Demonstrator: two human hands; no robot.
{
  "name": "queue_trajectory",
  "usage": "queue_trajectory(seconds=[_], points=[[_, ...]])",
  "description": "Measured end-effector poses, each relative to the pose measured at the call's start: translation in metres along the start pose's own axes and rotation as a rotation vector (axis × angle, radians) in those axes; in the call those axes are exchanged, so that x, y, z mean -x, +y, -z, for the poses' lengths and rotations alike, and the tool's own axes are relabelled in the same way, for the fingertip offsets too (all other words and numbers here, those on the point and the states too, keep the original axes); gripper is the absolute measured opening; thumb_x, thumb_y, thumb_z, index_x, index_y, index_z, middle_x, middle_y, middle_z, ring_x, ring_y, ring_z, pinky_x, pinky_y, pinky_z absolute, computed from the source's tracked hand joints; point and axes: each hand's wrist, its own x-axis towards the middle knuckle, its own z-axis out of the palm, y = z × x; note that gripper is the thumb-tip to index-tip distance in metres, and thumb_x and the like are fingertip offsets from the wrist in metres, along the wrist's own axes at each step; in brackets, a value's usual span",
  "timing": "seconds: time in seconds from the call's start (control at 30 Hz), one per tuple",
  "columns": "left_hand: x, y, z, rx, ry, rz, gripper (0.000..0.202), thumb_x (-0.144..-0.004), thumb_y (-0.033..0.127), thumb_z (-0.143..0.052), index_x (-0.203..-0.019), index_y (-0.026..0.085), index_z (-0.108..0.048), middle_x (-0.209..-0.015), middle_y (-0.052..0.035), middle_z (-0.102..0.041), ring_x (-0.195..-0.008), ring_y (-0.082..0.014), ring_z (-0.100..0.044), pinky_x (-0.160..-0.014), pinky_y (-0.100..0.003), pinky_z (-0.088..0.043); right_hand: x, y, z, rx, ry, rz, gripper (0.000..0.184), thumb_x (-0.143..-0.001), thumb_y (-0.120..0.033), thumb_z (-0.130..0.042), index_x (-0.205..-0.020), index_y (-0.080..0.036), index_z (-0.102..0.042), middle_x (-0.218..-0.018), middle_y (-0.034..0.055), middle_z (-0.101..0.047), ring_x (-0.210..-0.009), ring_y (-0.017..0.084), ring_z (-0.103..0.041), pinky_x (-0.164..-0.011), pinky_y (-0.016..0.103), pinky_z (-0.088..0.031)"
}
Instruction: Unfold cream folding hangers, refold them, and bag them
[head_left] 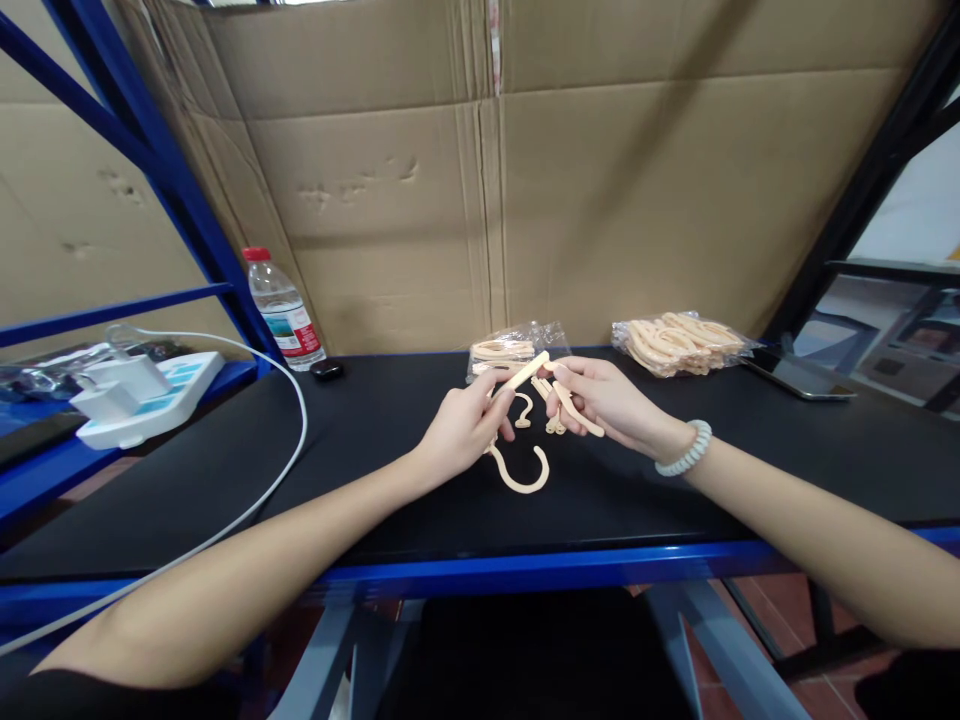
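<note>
My left hand [474, 418] is closed around a cream plastic hanger piece with a straight bar [529, 370] and a curved hook [527, 488] that hangs below the fingers. Close beside it, my right hand [596, 398] pinches a slim curved hanger arm [579, 412] of the same cream plastic. The two pieces come near each other between my fingertips; whether they touch I cannot tell. Behind the hands a loose cream hook [524, 410] and some short cream pieces [555, 425] lie on the black tabletop [390, 400].
An open clear bag [504, 350] of cream parts lies at the back, and a fuller bag [686, 342] to its right. A water bottle [283, 310], a small black object [327, 369] and a white power strip [150, 400] with a cable are left. A flat device [799, 375] lies right.
</note>
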Motion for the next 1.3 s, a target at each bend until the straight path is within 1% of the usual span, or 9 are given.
queue_trajectory(seconds=[0.07, 0.17, 0.27, 0.43, 0.6, 0.73, 0.9, 1.1, 1.3], points=[[0.0, -0.003, -0.002, -0.115, -0.002, -0.067, 0.033, -0.095, 0.026, -0.039, -0.126, 0.017, -0.047, -0.073, -0.0006, -0.068, -0.057, -0.011, -0.063, -0.056, -0.019, -0.049, 0.002, -0.002, -0.001, 0.042, -0.064, -0.047, 0.023, -0.093, -0.034, -0.045, -0.1, -0.013, -0.053, -0.055, 0.0012, -0.06, -0.033, 0.007, -0.046, -0.031, 0.017, -0.035], [0.001, -0.006, -0.004, -0.276, 0.048, -0.165, 0.033, -0.093, 0.021, -0.041, -0.126, 0.019, -0.048, -0.096, -0.0042, -0.069, -0.081, -0.0146, -0.066, -0.072, -0.025, -0.051, 0.005, -0.005, -0.004, 0.089, -0.148, -0.088, 0.027, -0.094, -0.036, -0.044, -0.105, -0.013, -0.055, -0.051, -0.0003, -0.059, -0.029, 0.006, -0.044, -0.028, 0.015, -0.03], [0.0, -0.007, -0.005, -0.446, 0.047, -0.21, 0.031, -0.094, 0.022, -0.04, -0.123, 0.019, -0.049, -0.109, -0.0059, -0.067, -0.091, -0.0172, -0.066, -0.076, -0.028, -0.051, 0.007, -0.006, -0.006, 0.139, -0.219, -0.155, 0.03, -0.095, -0.037, -0.043, -0.108, -0.013, -0.055, -0.049, 0.0, -0.06, -0.029, 0.007, -0.045, -0.026, 0.014, -0.028], [0.001, -0.008, -0.007, -0.759, 0.015, -0.247, 0.029, -0.097, 0.025, -0.034, -0.119, 0.017, -0.051, -0.103, -0.008, -0.067, -0.073, -0.0158, -0.066, -0.061, -0.024, -0.049, 0.008, -0.006, -0.007, 0.177, -0.294, -0.206, 0.032, -0.095, -0.035, -0.039, -0.107, -0.011, -0.055, -0.045, -0.0003, -0.059, -0.026, 0.008, -0.042, -0.025, 0.014, -0.026], [0.003, -0.002, -0.007, -0.983, -0.024, -0.359, 0.025, -0.095, 0.018, -0.033, -0.101, 0.015, -0.057, -0.085, -0.0054, -0.062, -0.054, -0.01, -0.056, -0.047, -0.018, -0.038, 0.009, -0.004, -0.005, 0.147, -0.383, -0.259, 0.032, -0.094, -0.037, -0.042, -0.105, -0.011, -0.056, -0.046, -0.0001, -0.059, -0.026, 0.007, -0.041, -0.025, 0.014, -0.026], [0.003, 0.006, -0.004, -1.066, -0.116, -0.393, 0.027, -0.093, 0.011, -0.029, -0.093, 0.014, -0.055, -0.078, -0.0047, -0.058, -0.052, -0.0113, -0.052, -0.044, -0.019, -0.036, 0.009, -0.004, -0.007, 0.15, -0.363, -0.266, 0.027, -0.092, -0.035, -0.043, -0.094, -0.012, -0.057, -0.045, -0.0012, -0.058, -0.026, 0.006, -0.039, -0.025, 0.013, -0.025], [0.001, 0.013, -0.001, -1.111, -0.242, -0.358, 0.029, -0.093, 0.009, -0.025, -0.096, 0.012, -0.055, -0.079, -0.007, -0.059, -0.054, -0.0152, -0.055, -0.045, -0.022, -0.041, 0.009, -0.004, -0.011, 0.208, -0.32, -0.266, 0.021, -0.089, -0.026, -0.043, -0.079, -0.013, -0.057, -0.046, -0.0008, -0.058, -0.028, 0.005, -0.042, -0.026, 0.013, -0.026], [0.001, 0.011, 0.0, -1.067, -0.243, -0.371, 0.026, -0.088, 0.006, -0.03, -0.097, 0.012, -0.053, -0.082, -0.0094, -0.06, -0.057, -0.019, -0.06, -0.046, -0.026, -0.045, 0.009, -0.005, -0.01, 0.234, -0.322, -0.216, 0.02, -0.088, -0.026, -0.044, -0.078, -0.014, -0.057, -0.045, -0.0019, -0.057, -0.028, 0.006, -0.045, -0.027, 0.013, -0.026], [0.001, 0.009, 0.0, -1.037, -0.263, -0.344, 0.027, -0.084, 0.004, -0.033, -0.101, 0.013, -0.052, -0.083, -0.0087, -0.061, -0.058, -0.0208, -0.061, -0.048, -0.029, -0.048, 0.009, -0.002, -0.009, 0.257, -0.344, -0.144, 0.021, -0.086, -0.026, -0.044, -0.075, -0.014, -0.057, -0.044, -0.0027, -0.057, -0.028, 0.005, -0.044, -0.03, 0.014, -0.028]])
